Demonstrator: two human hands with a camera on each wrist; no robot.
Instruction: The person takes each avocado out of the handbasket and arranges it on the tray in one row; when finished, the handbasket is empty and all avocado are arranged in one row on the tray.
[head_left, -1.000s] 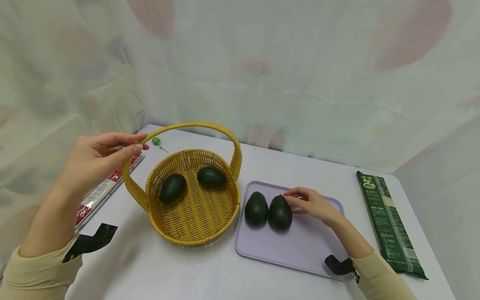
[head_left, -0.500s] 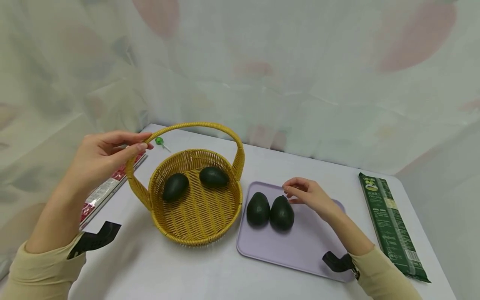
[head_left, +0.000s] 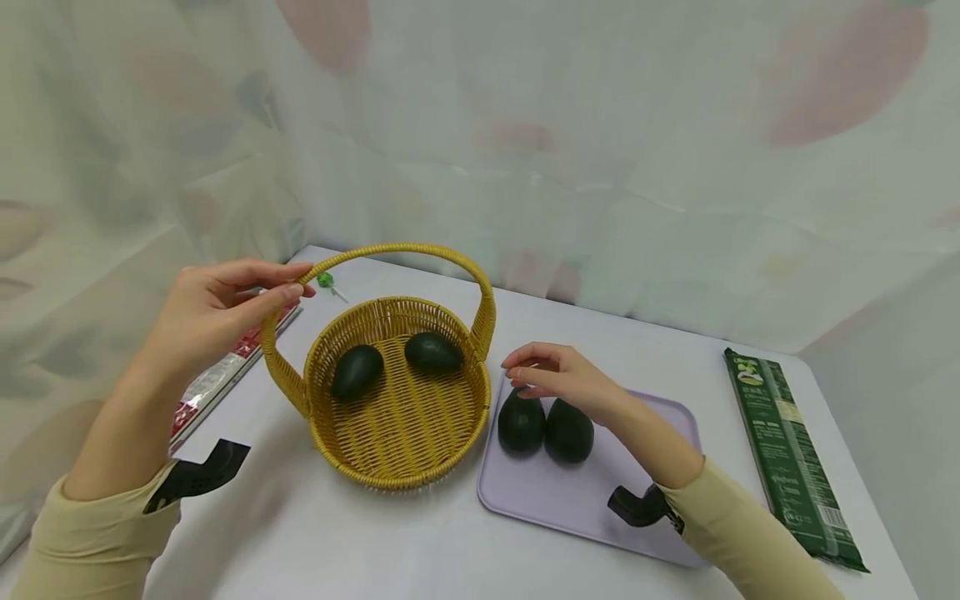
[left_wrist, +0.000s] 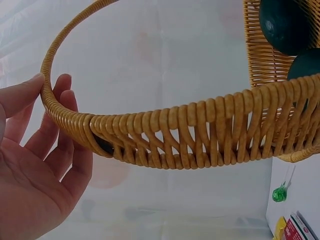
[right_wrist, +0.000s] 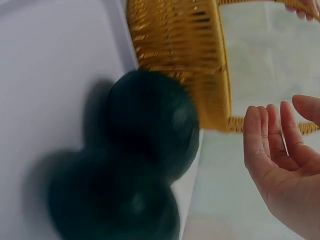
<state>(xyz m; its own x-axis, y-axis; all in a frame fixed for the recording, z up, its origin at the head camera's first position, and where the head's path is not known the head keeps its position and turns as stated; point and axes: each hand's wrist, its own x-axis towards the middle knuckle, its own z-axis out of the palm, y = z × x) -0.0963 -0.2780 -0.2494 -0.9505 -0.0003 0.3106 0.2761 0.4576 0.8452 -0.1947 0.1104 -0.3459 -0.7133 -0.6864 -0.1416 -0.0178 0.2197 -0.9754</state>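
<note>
My left hand point(head_left: 217, 312) pinches the arched handle point(head_left: 405, 248) of a yellow wicker basket point(head_left: 397, 429) at its left side, thumb on one side and fingers on the other. Two dark green avocados lie in the basket, one at the left point(head_left: 357, 372) and one at the back right point(head_left: 433, 353). On a lilac tray point(head_left: 540, 498) right of it, two more avocados sit side by side, a left one point(head_left: 521, 427) and a right one point(head_left: 570, 435). Above their tops hovers my right hand point(head_left: 562, 375), holding nothing, with loosely bent fingers towards the basket.
A green printed packet point(head_left: 787, 458) lies along the table's right side. Behind the basket is a green lollipop point(head_left: 325, 281). A red and white packet point(head_left: 217, 379) lies at the left, partly behind my left hand. A patterned curtain point(head_left: 585, 167) hangs behind the table.
My right hand has left the right avocado on the tray and moved left and up, over the two avocados. The left hand keeps its pinch on the basket handle.
</note>
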